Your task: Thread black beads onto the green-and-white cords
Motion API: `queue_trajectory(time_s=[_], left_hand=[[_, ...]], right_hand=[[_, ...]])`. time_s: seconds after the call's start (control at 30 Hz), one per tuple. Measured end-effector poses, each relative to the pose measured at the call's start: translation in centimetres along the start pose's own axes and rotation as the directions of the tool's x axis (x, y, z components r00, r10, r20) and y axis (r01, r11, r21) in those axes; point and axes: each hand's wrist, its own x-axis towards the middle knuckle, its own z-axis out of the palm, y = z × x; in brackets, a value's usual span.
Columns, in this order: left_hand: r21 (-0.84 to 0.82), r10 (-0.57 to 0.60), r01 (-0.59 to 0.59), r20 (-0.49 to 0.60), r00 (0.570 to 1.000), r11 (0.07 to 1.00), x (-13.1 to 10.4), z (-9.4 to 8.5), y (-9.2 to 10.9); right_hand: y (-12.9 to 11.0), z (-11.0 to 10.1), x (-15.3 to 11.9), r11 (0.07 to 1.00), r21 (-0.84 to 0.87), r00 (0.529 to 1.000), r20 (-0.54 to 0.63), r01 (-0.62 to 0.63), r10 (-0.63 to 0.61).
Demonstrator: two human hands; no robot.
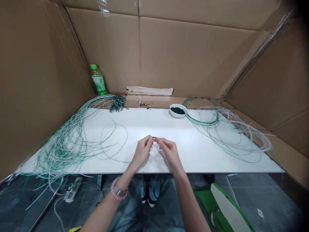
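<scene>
Over the middle of the white table, my left hand and my right hand meet at their fingertips. Both are closed in a pinch. A tiny dark piece shows between them, held by my left fingertips and touching my right ones. Something thin and light runs along my right thumb and finger, too small to name. A white bowl of small dark pieces stands behind, to the right. One thin green strand curves across the table towards my left wrist.
A large tangle of green and white strands covers the left side, with dark ends bunched at the back. Looped strands lie at the right. A green bottle stands back left. Cardboard walls enclose the table.
</scene>
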Motion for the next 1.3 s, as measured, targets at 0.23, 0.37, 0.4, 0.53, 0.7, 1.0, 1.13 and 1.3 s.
queue_trajectory(time_s=[0.23, 0.37, 0.4, 0.53, 0.7, 1.0, 1.13, 1.3], left_hand=[[-0.023, -0.011, 0.014, 0.1, 0.995, 1.0, -0.2, -0.6, 0.2], [-0.029, -0.011, 0.014, 0.107, 0.994, 0.999, -0.3, -0.5, 0.5], [-0.031, -0.011, 0.015, 0.111, 0.994, 0.999, -0.4, -0.5, 0.5], [-0.031, -0.014, 0.018, 0.113, 0.994, 0.999, -0.5, -0.5, 0.6], [-0.036, -0.013, 0.017, 0.111, 0.994, 0.999, -0.7, -0.5, 0.7], [-0.131, -0.027, 0.043, 0.124, 0.992, 0.99, -0.9, -0.3, 1.0], [-0.212, -0.053, 0.086, 0.159, 0.986, 0.973, -1.0, -0.2, 1.2], [-0.293, -0.076, 0.163, 0.287, 0.955, 0.942, -0.4, -0.2, 1.2]], right_hand=[[-1.6, -1.6, 1.9, 0.989, 0.081, 0.976, 0.189, -0.127, 0.109], [-1.1, -1.2, 1.8, 0.981, 0.126, 0.97, 0.212, -0.15, 0.122], [-0.9, -1.1, 1.8, 0.979, 0.135, 0.97, 0.211, -0.15, 0.12], [-0.4, -0.8, 1.6, 0.979, 0.153, 0.974, 0.201, -0.137, 0.105], [-0.8, -0.6, 1.5, 0.985, 0.151, 0.984, 0.166, -0.089, 0.064], [-1.6, -0.2, 1.1, 0.993, 0.11, 0.993, 0.1, 0.046, -0.057], [-1.8, -0.3, 1.1, 0.989, 0.121, 0.986, 0.128, 0.09, -0.105], [-1.7, -0.7, 1.5, 0.981, 0.157, 0.965, 0.216, 0.116, -0.149]])
